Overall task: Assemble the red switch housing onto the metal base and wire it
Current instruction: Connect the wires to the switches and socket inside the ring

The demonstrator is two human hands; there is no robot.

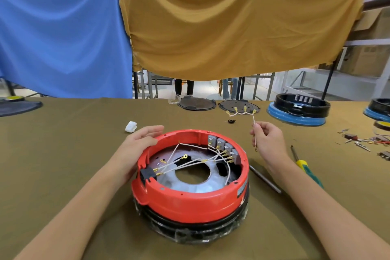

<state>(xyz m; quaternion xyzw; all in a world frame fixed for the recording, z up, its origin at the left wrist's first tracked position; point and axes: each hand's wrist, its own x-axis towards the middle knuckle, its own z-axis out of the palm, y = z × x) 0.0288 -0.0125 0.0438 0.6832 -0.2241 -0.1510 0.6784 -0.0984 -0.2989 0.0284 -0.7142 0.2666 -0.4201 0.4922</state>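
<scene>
The red switch housing [190, 194] sits in the middle of the counter [63, 154], seated on a black ring, with the metal base [196, 183] showing inside it. White wires [190, 163] with brass terminals cross the inside toward grey switch blocks [223, 146] on the far right wall. The left hand [137, 143] rests on the housing's far left rim, its grip apart with fingers straight. The right hand [266, 139], raised just right of the housing, pinches a white wire harness [242, 112] whose terminals fan out above. A yellow-handled screwdriver [304, 164] and a metal rod [264, 178] lie to the right.
</scene>
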